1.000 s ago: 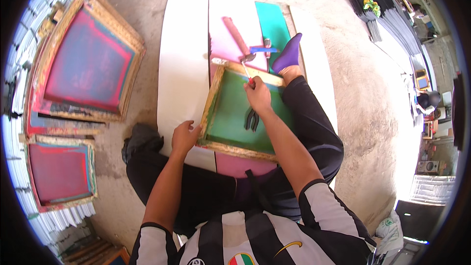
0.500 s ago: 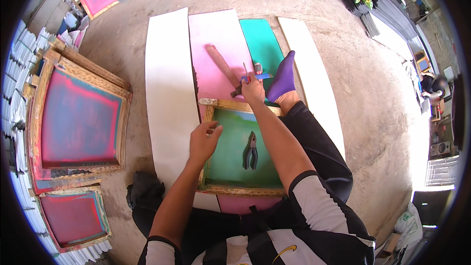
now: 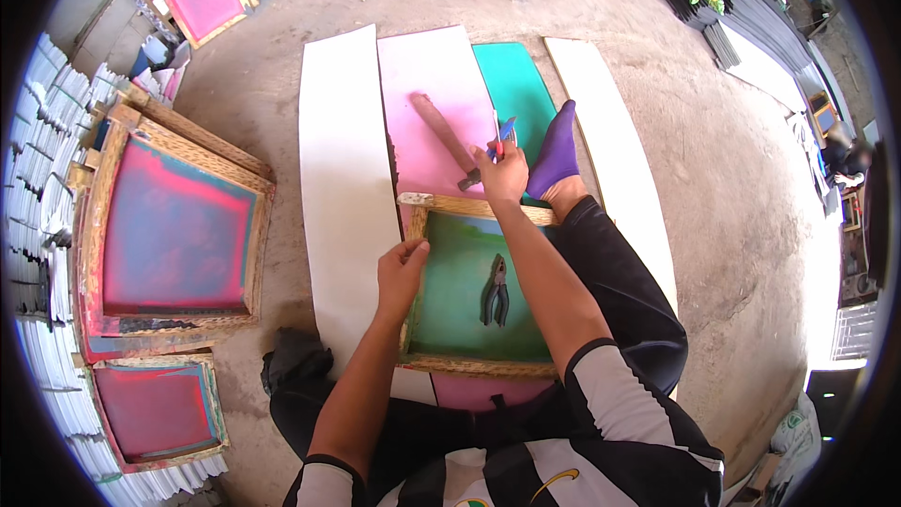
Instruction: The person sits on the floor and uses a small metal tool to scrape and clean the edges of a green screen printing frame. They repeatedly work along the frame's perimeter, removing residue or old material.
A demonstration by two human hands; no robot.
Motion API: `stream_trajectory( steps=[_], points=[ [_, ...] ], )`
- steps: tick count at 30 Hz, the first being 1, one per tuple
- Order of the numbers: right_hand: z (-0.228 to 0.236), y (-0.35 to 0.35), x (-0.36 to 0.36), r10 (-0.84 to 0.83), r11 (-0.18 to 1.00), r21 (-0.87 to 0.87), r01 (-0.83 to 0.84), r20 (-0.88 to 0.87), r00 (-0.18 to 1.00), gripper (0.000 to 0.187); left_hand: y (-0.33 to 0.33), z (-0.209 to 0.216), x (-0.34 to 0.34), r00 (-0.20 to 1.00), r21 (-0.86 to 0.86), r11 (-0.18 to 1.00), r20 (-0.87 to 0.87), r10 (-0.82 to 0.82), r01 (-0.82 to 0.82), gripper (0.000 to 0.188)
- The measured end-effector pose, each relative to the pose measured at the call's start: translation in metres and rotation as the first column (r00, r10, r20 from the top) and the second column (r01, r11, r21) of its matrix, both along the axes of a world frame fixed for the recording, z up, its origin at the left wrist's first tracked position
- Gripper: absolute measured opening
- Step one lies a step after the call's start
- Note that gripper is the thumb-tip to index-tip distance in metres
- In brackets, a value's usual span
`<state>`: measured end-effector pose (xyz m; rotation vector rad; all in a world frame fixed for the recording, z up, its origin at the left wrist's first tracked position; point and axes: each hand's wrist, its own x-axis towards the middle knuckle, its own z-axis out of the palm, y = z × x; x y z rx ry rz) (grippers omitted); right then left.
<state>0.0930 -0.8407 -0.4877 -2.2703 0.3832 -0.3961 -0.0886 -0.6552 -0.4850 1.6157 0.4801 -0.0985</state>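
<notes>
A wooden screen-printing frame with green mesh lies before me. At its left rail my left hand is closed, fingertips on the wood. Pliers with dark handles rest on the mesh. Past the far rail, my right hand is closed on a slim blue tool, whose upper part shows above the fingers. Beside it a thin red-and-white piece points up; the palm hides whether it is held too. A hammer with a worn wooden handle lies just left of that hand on the pink board.
White boards and a teal board lie on the concrete floor. My foot in a purple sock is right of my right hand. More screen frames lean at the left by stacked sheets. Dark sheets are piled far right.
The blue tool has gone from lying crosswise to pointing upward at my right hand. My left hand has come down from beside the frame onto its left rail, its fingers closing. The view has shifted slightly.
</notes>
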Motion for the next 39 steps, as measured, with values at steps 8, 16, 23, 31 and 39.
stream_trajectory(
  steps=[8,16,23,31,39],
  points=[
    [0.051,0.022,-0.132,0.539,0.013,0.995,-0.095,0.073,0.839,0.021,0.006,0.044,0.019,0.999,-0.54,0.842,0.044,0.018,0.008,0.045],
    [0.068,0.033,-0.197,0.573,0.039,0.999,-0.006,-0.018,0.82,0.026,-0.013,0.048,-0.023,0.97,-0.611,0.789,0.145,0.193,-0.066,0.032],
    [0.045,0.035,-0.205,0.467,0.417,0.88,-0.226,0.005,0.884,0.025,-0.03,0.043,-0.038,0.926,-0.414,0.888,0.216,0.31,-0.201,0.028],
    [0.035,0.045,-0.211,0.359,0.215,0.945,-0.245,0.157,0.92,0.014,-0.04,0.053,-0.036,0.894,-0.393,0.857,0.157,0.42,-0.333,0.024],
    [0.026,0.036,-0.201,0.442,0.183,0.949,-0.255,0.152,0.884,0.019,-0.039,0.034,-0.011,0.886,-0.407,0.843,0.147,0.44,-0.352,0.028]
  ],
)
